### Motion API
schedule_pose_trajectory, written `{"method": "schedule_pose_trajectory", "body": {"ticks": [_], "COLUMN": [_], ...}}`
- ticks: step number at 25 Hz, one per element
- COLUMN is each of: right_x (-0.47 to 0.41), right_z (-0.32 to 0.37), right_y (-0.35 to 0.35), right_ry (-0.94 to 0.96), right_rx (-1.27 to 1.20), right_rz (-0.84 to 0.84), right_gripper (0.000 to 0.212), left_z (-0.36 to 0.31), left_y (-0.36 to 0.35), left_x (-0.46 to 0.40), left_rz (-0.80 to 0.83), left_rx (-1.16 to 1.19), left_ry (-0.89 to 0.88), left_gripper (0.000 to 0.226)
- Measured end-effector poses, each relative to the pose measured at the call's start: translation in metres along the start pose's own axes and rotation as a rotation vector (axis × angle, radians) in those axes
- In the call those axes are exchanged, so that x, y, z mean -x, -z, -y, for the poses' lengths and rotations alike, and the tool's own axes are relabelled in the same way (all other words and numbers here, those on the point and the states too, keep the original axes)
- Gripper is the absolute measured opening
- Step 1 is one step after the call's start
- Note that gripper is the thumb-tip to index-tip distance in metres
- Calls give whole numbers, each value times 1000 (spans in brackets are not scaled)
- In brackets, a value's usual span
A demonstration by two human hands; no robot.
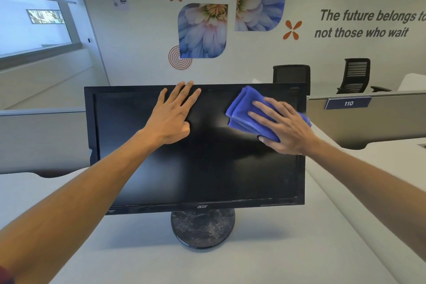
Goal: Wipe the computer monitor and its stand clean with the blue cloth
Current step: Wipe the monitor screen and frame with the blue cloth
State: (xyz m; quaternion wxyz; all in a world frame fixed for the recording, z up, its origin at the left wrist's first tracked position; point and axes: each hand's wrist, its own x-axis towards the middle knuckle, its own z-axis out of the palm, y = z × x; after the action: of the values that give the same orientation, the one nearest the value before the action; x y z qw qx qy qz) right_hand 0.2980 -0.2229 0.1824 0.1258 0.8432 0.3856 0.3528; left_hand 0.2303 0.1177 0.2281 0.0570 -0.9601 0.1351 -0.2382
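In the head view, a black flat-screen computer monitor (196, 150) with a dark, switched-off panel and a small silver logo on its lower bezel stands upright on a pale grey desk top (265, 260). Below the monitor's bottom edge, at its centre, sits its round black stand base (202, 229), which is speckled with pale dust and smudges.

The left hand (171, 117) lies flat against the upper middle of the monitor's screen, fingers straight and slightly spread, fingertips reaching the top bezel; it holds nothing. The right hand (284, 125) presses a folded blue microfibre cloth (244, 110) against the upper right part of the screen, near the monitor's top right corner. Its fingers lie straight and spread over the cloth, while the thumb tucks under the cloth's lower edge. The cloth's folded layers stick out beyond the fingertips toward the monitor's top edge.

Behind the monitor, to its right, a grey partition carries a dark blue plate (348, 103) marked 110, and two black mesh office chairs (356, 75) stand beyond it. On the white wall above the monitor are two blue flower decals (202, 30), orange motifs and grey lettering (368, 24). A window (34, 27) is set above and to the left of the monitor.
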Motion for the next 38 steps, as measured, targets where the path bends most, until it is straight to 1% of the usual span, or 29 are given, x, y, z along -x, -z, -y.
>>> {"method": "schedule_pose_trajectory", "body": {"ticks": [4,5,7,9,10,11,13,15,17,21,23,25,27,28,30,32,34,36,38], "right_x": [59,73,94,92,82,68,37,16,14,54,86,114,125,121,98,65,35,16,8], "right_z": [41,52,68,62,52,39,6,-17,-16,28,54,74,77,71,47,11,-20,-34,-33], "right_y": [-31,-38,-47,-42,-34,-25,-2,16,14,-13,-27,-33,-30,-24,-5,17,34,41,42], "right_ry": [1,30,151,264,261,202,-51,-279,-346,-277,-180,-49,29,16,-129,-347,-511,-558,-575], "right_rx": [-34,-35,-17,27,51,71,82,49,52,30,6,6,6,-3,8,71,130,110,33], "right_rz": [-31,-25,3,12,-4,-39,-104,-117,-108,-95,-65,7,32,7,-83,-152,-133,-81,-50], "right_gripper": [66,66,66,63,62,61,62,63,63,64,66,67,64,59,55,59,63,64,65], "left_z": [-1,-1,-1,-3,-5,-9,-17,-22,-22,-19,-20,-19,-16,-15,-16,-17,-18,-18,-19], "left_y": [-3,-3,-4,-2,0,1,3,2,-1,-3,-4,-4,-4,-4,-3,-4,-5,-4,-4], "left_x": [-2,-1,-1,-2,-4,-7,-12,-14,-14,-15,-15,-15,-14,-14,-15,-14,-13,-13,-14], "left_rz": [2,-3,-7,3,11,21,29,15,-3,-6,-5,-9,-10,-7,-6,-11,-19,-19,-6], "left_rx": [4,4,-4,-18,-26,-32,-26,-11,3,11,6,2,0,1,6,11,23,37,56], "left_ry": [1,2,3,0,-4,-9,-13,-14,-16,-24,-31,-39,-46,-47,-44,-39,-36,-31,-25], "left_gripper": [91,91,92,92,91,90,89,88,89,90,90,91,92,92,92,92,92,91,90]}}
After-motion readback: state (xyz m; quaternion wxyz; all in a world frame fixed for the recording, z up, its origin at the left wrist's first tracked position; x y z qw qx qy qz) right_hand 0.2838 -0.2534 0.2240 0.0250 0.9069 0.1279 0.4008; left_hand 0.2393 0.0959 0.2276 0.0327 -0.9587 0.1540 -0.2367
